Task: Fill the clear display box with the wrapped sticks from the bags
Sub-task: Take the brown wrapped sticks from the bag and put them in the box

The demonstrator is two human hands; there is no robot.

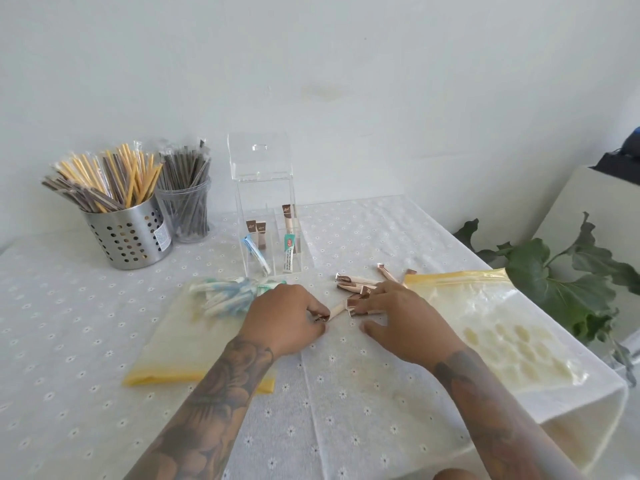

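Sticks [356, 287] lie loose on the daisy-print cloth [346, 393] before the clear box [266, 216] by the white wall [311, 64]; left hand [285, 318] pinches one stick; right hand [398, 322] rests flat, fingers spread on others.

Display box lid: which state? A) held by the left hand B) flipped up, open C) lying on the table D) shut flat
B: the lid stands raised above the display box, leaving its top open; both hands are down at the loose sticks on the table.
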